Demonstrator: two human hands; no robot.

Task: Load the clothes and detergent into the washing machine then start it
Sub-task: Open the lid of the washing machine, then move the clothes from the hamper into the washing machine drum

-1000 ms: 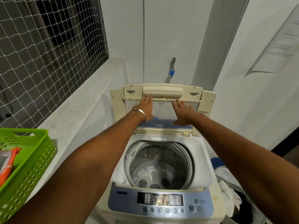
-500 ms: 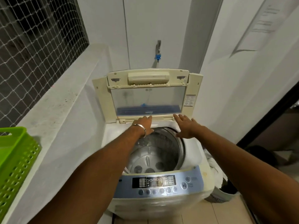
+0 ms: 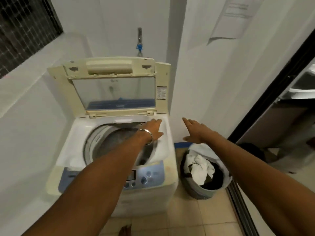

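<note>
- Loading is judged to be the step in hand: the washing machine [image 3: 109, 167] stands with its lid [image 3: 112, 87] folded upright, and the drum [image 3: 110, 142] appears empty where it can be seen.
- Left hand [image 3: 152, 129] is held over the drum's right rim, fingers spread and flat; nothing is gripped.
- Right hand [image 3: 196, 131] is extended past the machine's right edge, above the laundry basket [image 3: 204, 169], fingers open and empty.
- Clothes [image 3: 199, 165], white over dark, are seen bundled inside the basket on the tiled floor, just beside the machine.
- Detergent is not seen in the view.
- Next move is judged to call for a downward reach into the basket and a firm gather of fabric.
- Against the earlier frames, both hands have been taken off the lid and shifted rightward; the view has swung right, so that the basket is now fully shown.
</note>
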